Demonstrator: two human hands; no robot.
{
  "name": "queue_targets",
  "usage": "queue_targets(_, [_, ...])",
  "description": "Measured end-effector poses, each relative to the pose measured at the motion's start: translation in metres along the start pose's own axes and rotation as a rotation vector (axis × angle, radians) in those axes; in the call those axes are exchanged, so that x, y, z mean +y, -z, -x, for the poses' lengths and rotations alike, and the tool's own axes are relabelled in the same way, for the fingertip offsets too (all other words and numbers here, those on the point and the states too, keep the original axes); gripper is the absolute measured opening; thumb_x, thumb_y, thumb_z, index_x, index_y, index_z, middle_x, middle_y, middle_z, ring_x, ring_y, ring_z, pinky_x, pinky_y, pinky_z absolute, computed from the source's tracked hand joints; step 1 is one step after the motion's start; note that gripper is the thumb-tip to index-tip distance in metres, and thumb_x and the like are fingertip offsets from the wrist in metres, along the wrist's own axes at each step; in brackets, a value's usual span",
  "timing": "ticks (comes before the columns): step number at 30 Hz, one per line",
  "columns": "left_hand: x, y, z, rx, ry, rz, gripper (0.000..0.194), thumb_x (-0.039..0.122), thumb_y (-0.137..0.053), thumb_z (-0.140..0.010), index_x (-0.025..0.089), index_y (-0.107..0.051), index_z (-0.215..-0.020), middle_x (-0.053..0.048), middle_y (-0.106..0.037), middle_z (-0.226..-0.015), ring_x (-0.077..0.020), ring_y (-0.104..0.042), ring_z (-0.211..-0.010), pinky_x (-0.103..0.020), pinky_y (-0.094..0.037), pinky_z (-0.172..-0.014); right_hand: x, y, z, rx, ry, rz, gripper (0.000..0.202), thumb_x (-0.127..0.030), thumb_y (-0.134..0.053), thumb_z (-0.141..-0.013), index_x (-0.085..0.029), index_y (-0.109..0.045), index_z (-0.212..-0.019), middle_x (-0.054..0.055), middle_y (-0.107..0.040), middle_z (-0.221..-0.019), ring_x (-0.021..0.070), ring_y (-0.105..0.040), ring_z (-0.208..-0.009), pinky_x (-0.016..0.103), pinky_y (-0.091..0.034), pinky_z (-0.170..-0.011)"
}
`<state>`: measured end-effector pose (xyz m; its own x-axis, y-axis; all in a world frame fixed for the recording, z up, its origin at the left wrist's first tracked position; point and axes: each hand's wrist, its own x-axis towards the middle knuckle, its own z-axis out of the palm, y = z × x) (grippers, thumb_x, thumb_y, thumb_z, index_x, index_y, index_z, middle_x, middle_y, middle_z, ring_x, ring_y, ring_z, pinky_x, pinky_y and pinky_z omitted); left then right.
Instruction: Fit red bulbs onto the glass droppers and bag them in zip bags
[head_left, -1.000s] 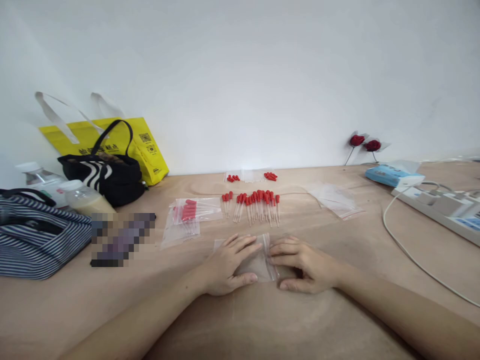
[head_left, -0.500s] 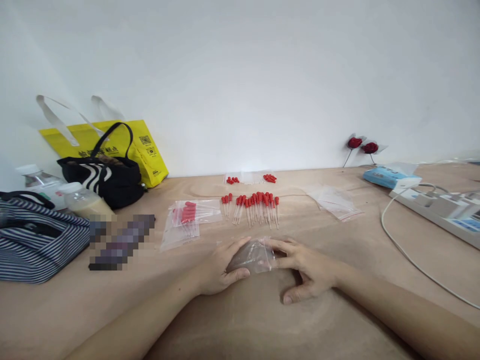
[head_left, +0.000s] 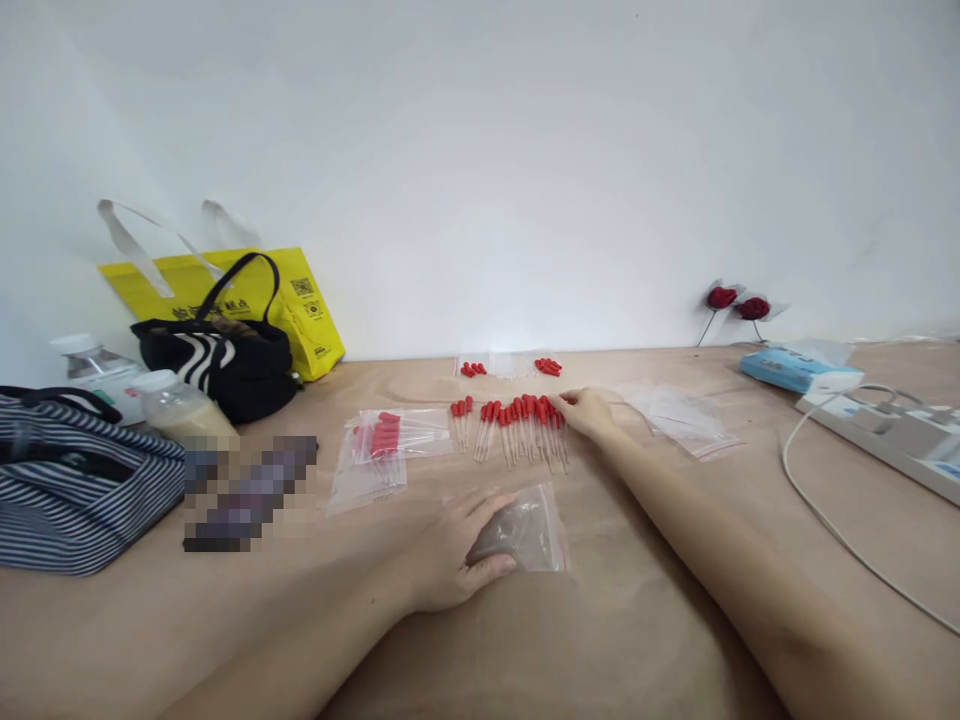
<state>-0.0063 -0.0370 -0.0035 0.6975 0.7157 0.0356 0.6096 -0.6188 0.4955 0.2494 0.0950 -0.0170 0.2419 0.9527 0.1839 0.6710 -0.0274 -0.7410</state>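
My left hand (head_left: 469, 550) lies over the left end of a clear zip bag (head_left: 538, 530), its thumb along the near side and its fingers along the far side. The bag bulges a little between them. Farther out, my right hand (head_left: 587, 412) pinches at the red bulb of a dropper at the right end of a loose row. These droppers (head_left: 510, 425) have red bulbs toward the wall and thin clear stems toward me. Which dropper the fingertips hold is partly hidden. Left of the row, filled bags of droppers (head_left: 386, 437) lie overlapping.
Flat clear bags (head_left: 686, 418) lie to the right. More red bulbs (head_left: 548, 367) show in bags by the wall. A power strip (head_left: 885, 430) with a white cable and a blue tissue pack (head_left: 801, 368) stand right. Left are a striped bag (head_left: 82, 490), bottles and a yellow bag (head_left: 319, 320).
My right hand has left the zip bag and moved forward to the right end of the dropper row. My left hand stays on the bag. The view has shifted slightly.
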Motion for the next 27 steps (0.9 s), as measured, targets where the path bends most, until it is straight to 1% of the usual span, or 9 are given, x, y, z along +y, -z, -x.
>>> queue_targets(2, [-0.001,-0.001,0.0,0.004,-0.015,-0.008,0.057,0.043,-0.05,-0.078,0.025,-0.031,-0.129,-0.007,-0.039,-0.133,-0.0277,-0.033,-0.122,-0.047,-0.03,-0.098,0.001,-0.006,-0.004,0.011,-0.019,-0.024,0.027,-0.044,-0.056,-0.068,-0.02,-0.068,-0.073,0.006,-0.067,-0.073,0.0207,-0.06,-0.076,0.027,-0.04,-0.068])
queue_targets(6, [0.002,0.001,-0.001,-0.007,-0.023,-0.035,0.056,0.043,-0.049,-0.079,0.024,-0.032,-0.128,-0.008,-0.039,-0.132,-0.0263,-0.033,-0.122,-0.046,-0.031,-0.098,0.002,-0.008,-0.005,0.06,-0.056,-0.123,0.019,-0.038,-0.06,-0.063,-0.019,-0.063,-0.061,0.004,-0.064,-0.065,0.019,-0.059,-0.071,0.026,-0.04,-0.064])
queue_targets(10, [0.006,0.004,-0.001,0.0,-0.015,-0.038,0.053,0.042,-0.049,-0.079,0.023,-0.034,-0.126,-0.008,-0.04,-0.131,-0.0254,-0.035,-0.121,-0.045,-0.031,-0.098,-0.005,0.0,-0.003,0.076,-0.046,-0.327,0.019,-0.037,-0.055,-0.067,-0.017,-0.055,-0.065,0.003,-0.062,-0.064,0.0138,-0.056,-0.06,0.024,-0.041,-0.058])
queue_targets(13, [0.006,0.003,-0.001,0.0,-0.016,-0.041,0.054,0.042,-0.049,-0.079,0.022,-0.034,-0.126,-0.008,-0.041,-0.131,-0.0255,-0.036,-0.12,-0.044,-0.032,-0.098,-0.011,0.013,0.006,0.081,-0.012,-0.502,0.024,-0.041,-0.053,-0.07,-0.018,-0.051,-0.07,0.001,-0.06,-0.064,0.0101,-0.052,-0.054,0.022,-0.041,-0.054])
queue_targets(16, [0.005,0.002,-0.001,0.018,-0.009,-0.04,0.055,0.042,-0.049,-0.079,0.022,-0.033,-0.127,-0.008,-0.04,-0.132,-0.0256,-0.036,-0.12,-0.044,-0.032,-0.097,-0.01,0.026,0.025,0.118,0.01,-0.642,0.031,-0.049,-0.052,-0.068,-0.019,-0.047,-0.072,-0.001,-0.058,-0.063,0.0084,-0.05,-0.051,0.022,-0.041,-0.052])
queue_targets(19, [0.005,0.002,0.0,0.047,-0.002,-0.029,0.054,0.041,-0.05,-0.078,0.024,-0.034,-0.126,-0.008,-0.04,-0.131,-0.0261,-0.037,-0.119,-0.044,-0.033,-0.097,0.0,0.034,0.057,0.142,-0.007,-0.754,0.036,-0.054,-0.054,-0.066,-0.019,-0.045,-0.07,-0.003,-0.055,-0.06,0.0078,-0.049,-0.048,0.022,-0.04,-0.049])
queue_targets(21, [0.007,0.002,0.0,0.048,0.006,-0.023,0.053,0.041,-0.051,-0.078,0.024,-0.035,-0.126,-0.008,-0.041,-0.131,-0.0269,-0.038,-0.119,-0.045,-0.033,-0.097,0.007,0.035,0.081,0.109,-0.092,-0.921,0.036,-0.051,-0.062,-0.061,-0.019,-0.047,-0.067,-0.004,-0.054,-0.057,0.0069,-0.048,-0.046,0.02,-0.039,-0.047])
queue_targets(23, [0.007,0.003,-0.001,0.032,0.011,-0.018,0.054,0.042,-0.05,-0.078,0.024,-0.035,-0.126,-0.008,-0.041,-0.131,-0.0277,-0.036,-0.12,-0.047,-0.032,-0.097,0.011,0.034,0.102,0.087,-0.174,-1.027,0.036,-0.048,-0.067,-0.058,-0.019,-0.048,-0.067,-0.004,-0.056,-0.059,0.0065,-0.049,-0.047,0.019,-0.038,-0.047])
queue_targets(27, [0.006,0.001,-0.002,0.027,0.003,-0.012,0.055,0.041,-0.049,-0.079,0.024,-0.032,-0.128,-0.008,-0.039,-0.133,-0.0275,-0.034,-0.121,-0.047,-0.03,-0.098,0.008,0.032,0.123,0.092,-0.253,-1.15,0.035,-0.044,-0.071,-0.056,-0.018,-0.049,-0.065,-0.004,-0.057,-0.059,0.0065,-0.051,-0.049,0.018,-0.039,-0.047])
